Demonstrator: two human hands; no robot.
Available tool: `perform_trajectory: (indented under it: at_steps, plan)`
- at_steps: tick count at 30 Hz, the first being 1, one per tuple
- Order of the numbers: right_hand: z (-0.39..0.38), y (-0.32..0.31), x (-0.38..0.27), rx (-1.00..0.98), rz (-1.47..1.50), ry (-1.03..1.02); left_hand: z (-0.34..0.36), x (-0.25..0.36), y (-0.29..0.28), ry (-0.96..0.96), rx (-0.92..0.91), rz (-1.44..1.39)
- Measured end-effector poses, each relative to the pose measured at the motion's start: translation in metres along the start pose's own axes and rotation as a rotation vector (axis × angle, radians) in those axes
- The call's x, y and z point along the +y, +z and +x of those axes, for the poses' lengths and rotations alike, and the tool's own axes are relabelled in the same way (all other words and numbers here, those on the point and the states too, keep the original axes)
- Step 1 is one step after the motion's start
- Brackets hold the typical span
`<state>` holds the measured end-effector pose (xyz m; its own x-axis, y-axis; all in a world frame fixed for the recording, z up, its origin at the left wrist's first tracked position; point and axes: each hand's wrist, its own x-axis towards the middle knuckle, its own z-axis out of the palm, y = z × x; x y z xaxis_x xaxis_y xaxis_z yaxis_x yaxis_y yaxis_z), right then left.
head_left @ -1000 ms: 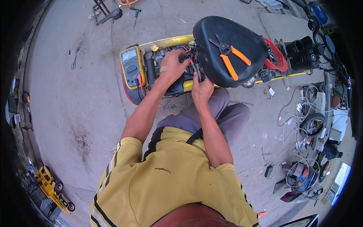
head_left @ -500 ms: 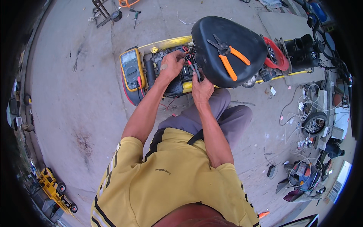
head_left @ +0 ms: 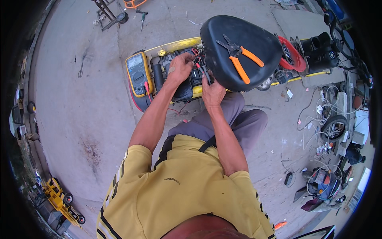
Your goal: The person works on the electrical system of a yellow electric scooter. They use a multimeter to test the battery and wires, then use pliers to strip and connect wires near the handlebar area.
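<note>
An opened yellow scooter body point(head_left: 184, 43) lies crosswise before me, its electrical parts and wiring exposed. My left hand point(head_left: 181, 68), with a bandage strip near the wrist, is closed at the fingertips on thin wires point(head_left: 195, 51) by the black seat point(head_left: 262, 40). My right hand point(head_left: 213, 93) grips multimeter probes point(head_left: 204, 73), one red and one dark, angled toward those wires. Their exact contact point is too small to make out. A yellow digital multimeter point(head_left: 139, 74) stands propped at the scooter's left end, leads plugged in. Orange-handled pliers point(head_left: 241, 59) lie on the seat, jaws apart.
Loose cables, a small tyre point(head_left: 334, 128) and a blue-grey machine point(head_left: 320, 181) litter the right side. A yellow toy vehicle point(head_left: 59, 199) stands at lower left. Beyond the scooter are a green-handled tool point(head_left: 142, 18) and a metal frame point(head_left: 105, 14). Handlebars point(head_left: 338, 42) rise at far right.
Both hands stay nearly in place at the wiring, still gripping the wires and probes. The view has shifted slightly; nothing has been let go.
</note>
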<state>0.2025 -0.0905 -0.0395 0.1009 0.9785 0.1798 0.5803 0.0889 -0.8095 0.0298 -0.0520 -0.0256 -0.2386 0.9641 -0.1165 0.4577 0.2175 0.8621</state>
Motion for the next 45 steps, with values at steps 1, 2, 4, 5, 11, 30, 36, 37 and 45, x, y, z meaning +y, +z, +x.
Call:
perform_trajectory:
  at_steps: [1, 2, 4, 5, 11, 30, 36, 37, 45]
  plan:
    - [0.000, 0.001, 0.001, 0.004, 0.002, -0.003, 0.000, 0.000, 0.000, -0.001, 0.001, -0.004]
    - [0.000, 0.001, 0.002, 0.009, 0.004, -0.006, 0.000, 0.000, 0.000, -0.004, 0.000, -0.002]
    - [0.000, 0.002, 0.003, 0.007, 0.014, -0.001, 0.000, 0.001, 0.000, -0.012, -0.001, 0.001]
    - [0.000, 0.003, 0.004, 0.002, 0.024, 0.007, 0.000, 0.001, -0.001, -0.011, -0.002, 0.002]
    - [0.001, 0.003, 0.004, 0.068, -0.038, -0.052, -0.001, 0.004, -0.001, -0.017, -0.012, -0.008]
    - [0.002, 0.004, 0.011, -0.050, 0.018, -0.003, 0.000, 0.002, -0.002, -0.028, -0.024, -0.006]
    - [0.002, 0.004, 0.011, -0.038, 0.038, -0.004, 0.001, -0.002, 0.000, -0.012, -0.016, -0.034]
    - [0.002, 0.004, 0.011, -0.039, 0.040, -0.007, 0.001, -0.002, -0.001, -0.019, -0.024, -0.032]
    - [0.001, 0.003, 0.011, -0.036, 0.055, -0.020, 0.001, 0.001, -0.001, -0.032, -0.027, -0.016]
